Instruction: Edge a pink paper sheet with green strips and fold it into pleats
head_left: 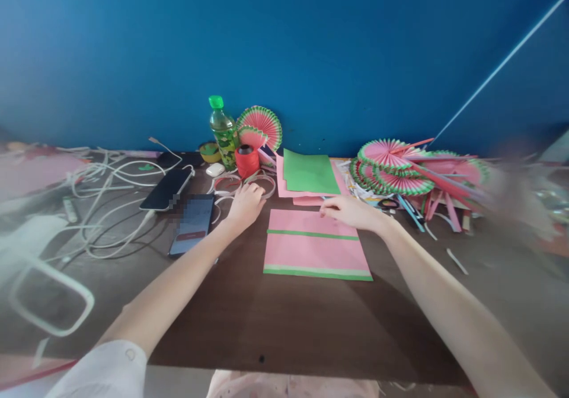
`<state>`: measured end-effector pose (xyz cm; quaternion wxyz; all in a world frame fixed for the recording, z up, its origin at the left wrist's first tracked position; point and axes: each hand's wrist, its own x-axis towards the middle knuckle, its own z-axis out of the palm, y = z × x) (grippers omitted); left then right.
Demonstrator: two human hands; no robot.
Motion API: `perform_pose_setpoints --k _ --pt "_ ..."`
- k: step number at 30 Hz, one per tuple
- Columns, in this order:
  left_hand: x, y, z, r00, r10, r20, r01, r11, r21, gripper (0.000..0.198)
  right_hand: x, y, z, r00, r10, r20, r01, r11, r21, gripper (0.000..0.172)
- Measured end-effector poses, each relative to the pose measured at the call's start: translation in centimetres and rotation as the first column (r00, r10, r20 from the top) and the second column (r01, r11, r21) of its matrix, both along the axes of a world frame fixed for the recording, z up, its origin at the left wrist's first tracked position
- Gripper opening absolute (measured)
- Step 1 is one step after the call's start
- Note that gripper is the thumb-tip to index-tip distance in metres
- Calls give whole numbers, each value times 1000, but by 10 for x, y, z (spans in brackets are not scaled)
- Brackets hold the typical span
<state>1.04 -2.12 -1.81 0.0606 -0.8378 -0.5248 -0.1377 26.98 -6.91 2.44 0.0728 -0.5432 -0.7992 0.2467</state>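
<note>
A pink paper sheet with green stripes lies flat on the dark wooden table. My right hand rests on its far edge, fingers curled and pressed onto the paper. My left hand is just left of the sheet, fingers curled down among white tape rolls; what it holds, if anything, is hidden. Behind the sheet lies a stack of green paper on pink paper.
Two phones and white cables lie at left. A green-capped bottle, a red spool and a paper fan stand by the blue wall. A heap of pink-green paper fans and paper strips sits at right.
</note>
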Motion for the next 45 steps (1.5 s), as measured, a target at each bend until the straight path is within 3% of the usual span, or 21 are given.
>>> perform_pose_setpoints --k 3,7,10,14,18,22,26,29,36,40,45 --pt "1 6 0 999 40 15 -40 999 -12 12 6 -8 6 991 -72 -112 81 993 85 26" --pt "-3 1 12 968 0 251 -15 998 59 7 16 -13 9 964 -158 -215 200 961 192 25" --pt "-1 -16 24 891 -104 442 56 991 120 5 17 -14 11 930 -198 -308 271 938 216 23" --pt "13 -56 36 769 -116 629 174 984 -31 9 4 -15 13 867 -156 -473 298 924 241 21" --pt "28 -89 39 596 -107 796 454 862 -225 10 -17 -21 14 791 43 -611 220 911 348 34" --pt "38 -99 38 499 -47 866 615 723 -314 11 -29 -28 17 807 207 -553 56 905 421 35" --pt "46 -101 38 343 39 939 755 583 -300 20 -30 -28 19 828 217 -517 -1 923 386 24" --pt "53 -104 41 319 103 942 808 489 -327 32 -28 -27 19 822 173 -543 18 944 328 20" --pt "59 -111 47 292 97 952 854 421 -305 63 -25 -23 12 788 86 -610 38 982 187 21" --pt "59 -113 50 310 141 940 860 381 -340 64 -25 -23 10 796 28 -605 52 992 114 23" --pt "60 -113 51 268 235 934 877 343 -337 58 -25 -22 5 808 43 -588 -4 998 68 26"
